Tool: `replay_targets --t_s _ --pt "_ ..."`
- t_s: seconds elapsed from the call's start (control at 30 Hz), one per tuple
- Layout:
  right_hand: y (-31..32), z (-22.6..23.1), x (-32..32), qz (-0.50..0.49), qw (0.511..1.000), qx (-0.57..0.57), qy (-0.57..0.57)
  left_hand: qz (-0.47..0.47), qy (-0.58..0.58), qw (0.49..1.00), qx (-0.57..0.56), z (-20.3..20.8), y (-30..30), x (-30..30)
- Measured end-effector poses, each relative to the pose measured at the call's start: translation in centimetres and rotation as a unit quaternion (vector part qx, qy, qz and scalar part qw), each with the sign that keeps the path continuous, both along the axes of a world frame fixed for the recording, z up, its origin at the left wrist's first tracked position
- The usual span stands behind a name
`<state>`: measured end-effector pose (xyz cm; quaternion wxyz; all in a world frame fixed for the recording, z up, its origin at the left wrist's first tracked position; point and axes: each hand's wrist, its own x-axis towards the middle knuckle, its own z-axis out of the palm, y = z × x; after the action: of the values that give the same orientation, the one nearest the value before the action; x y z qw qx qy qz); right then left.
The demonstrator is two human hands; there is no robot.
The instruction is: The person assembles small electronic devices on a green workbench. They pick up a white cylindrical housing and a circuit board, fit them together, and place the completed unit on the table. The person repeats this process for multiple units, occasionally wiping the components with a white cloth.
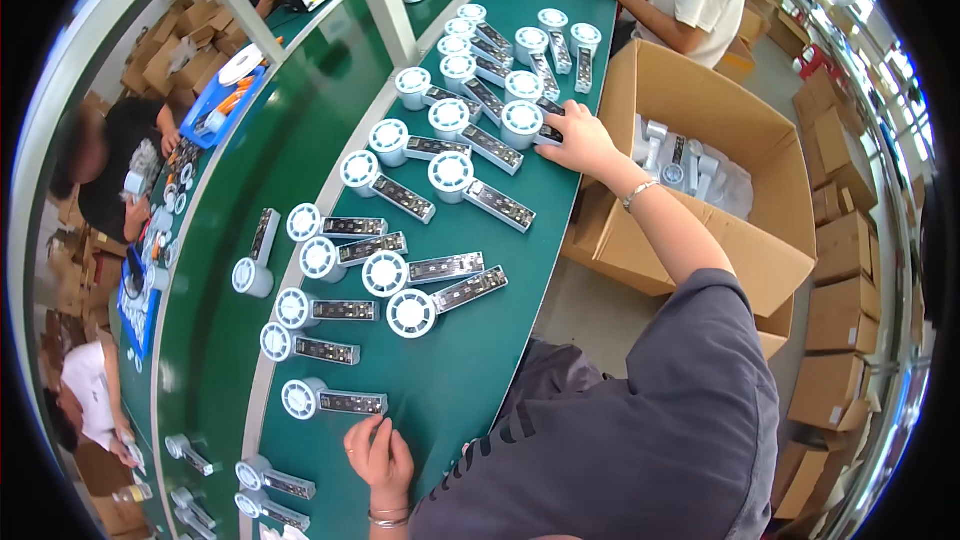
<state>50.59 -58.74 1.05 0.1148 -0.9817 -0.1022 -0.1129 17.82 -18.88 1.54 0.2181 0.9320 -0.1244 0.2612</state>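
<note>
Rows of pale handheld fans lie on the green work table [470, 340], each with a round slotted head and a handle whose dark circuit board shows. My right hand [580, 143] reaches to the table's right edge, fingers closed around the handle of one handheld fan [522, 123]; its head points left and the hand covers most of the handle. Low in the view my left hand [378, 455] rests with loosely bent fingers apart and nothing seen in them. Its fingertips are by the handle end of another fan [350, 402]; whether they touch it I cannot tell.
A big open cardboard box [720, 100] with fans and plastic wrap inside stands right of the table. Left of a metal rail runs a green conveyor belt [225, 360] carrying several fans. Co-workers sit across the belt and at the far end. Stacked cartons [838, 250] line the right.
</note>
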Motion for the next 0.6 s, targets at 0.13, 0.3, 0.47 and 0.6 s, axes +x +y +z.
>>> replay_targets --t_s 0.13,0.3,0.47,0.6 --pt "0.3 0.1 -0.4 -0.006 0.999 0.007 -0.037 -0.016 0.022 0.999 -0.02 -0.1 -1.0 1.1" --pt "1.0 0.6 -0.9 -0.028 0.999 0.014 -0.033 0.028 -0.003 0.999 -0.039 -0.1 -0.2 1.8" --pt "0.8 0.1 -0.8 -0.018 0.998 0.002 -0.059 0.132 -0.025 0.986 -0.104 -0.2 1.6 1.8" --pt "1.1 -0.7 0.2 -0.034 0.998 -0.02 -0.054 0.18 -0.021 0.973 -0.142 0.0 2.8 1.5"
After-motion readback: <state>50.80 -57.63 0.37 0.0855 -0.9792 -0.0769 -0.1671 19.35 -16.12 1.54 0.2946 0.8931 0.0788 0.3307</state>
